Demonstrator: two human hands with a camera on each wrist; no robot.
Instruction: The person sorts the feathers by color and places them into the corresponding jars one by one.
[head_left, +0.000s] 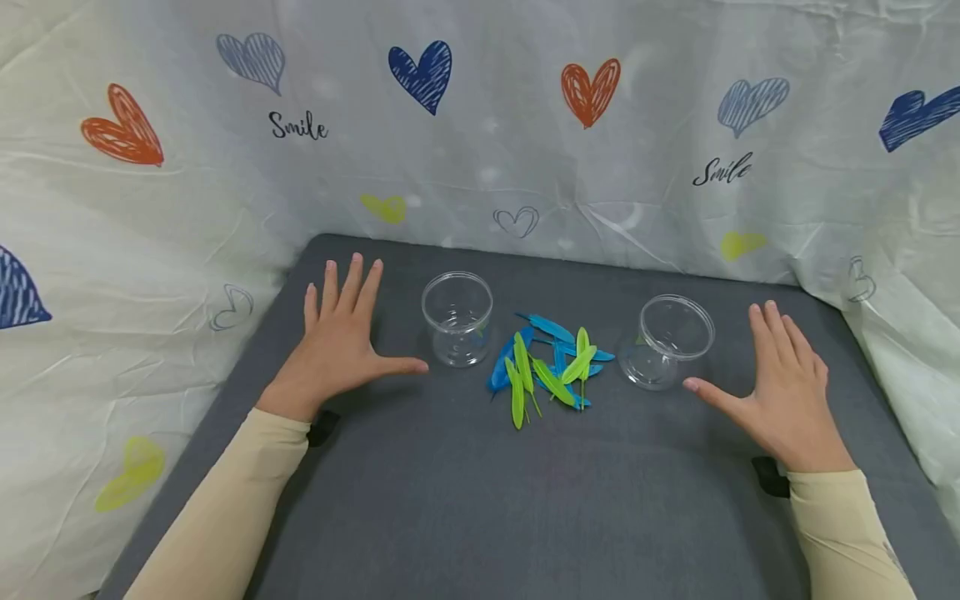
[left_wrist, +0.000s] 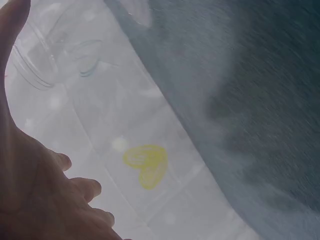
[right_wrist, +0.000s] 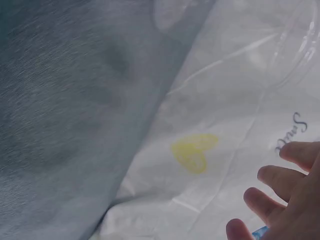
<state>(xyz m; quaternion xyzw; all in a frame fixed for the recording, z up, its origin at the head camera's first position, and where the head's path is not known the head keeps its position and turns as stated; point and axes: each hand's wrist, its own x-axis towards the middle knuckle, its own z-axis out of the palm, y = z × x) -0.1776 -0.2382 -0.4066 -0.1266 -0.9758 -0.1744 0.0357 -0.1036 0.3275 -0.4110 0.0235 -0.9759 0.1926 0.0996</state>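
Note:
Two round see-through cups stand upright on the grey table: the left cup (head_left: 459, 321) and the right cup (head_left: 667, 342). Between them lies a loose pile of feathers, some blue (head_left: 504, 362), others lime green (head_left: 553, 382). To the left of the left cup, my left hand (head_left: 335, 354) is spread with its fingers straight and its thumb pointing at the cup. My right hand (head_left: 783, 392) is held likewise beside the right cup, thumb tip close to it. Neither hand holds anything. In the right wrist view, the right hand's fingers (right_wrist: 280, 182) show at the lower right.
A grey cloth (head_left: 525, 508) covers the table. Behind it and along both sides hangs a white sheet (head_left: 495, 150) printed with hearts and the word Smile. Dark wrist devices show under each cuff, the left one (head_left: 323, 427) and the right one (head_left: 770, 477).

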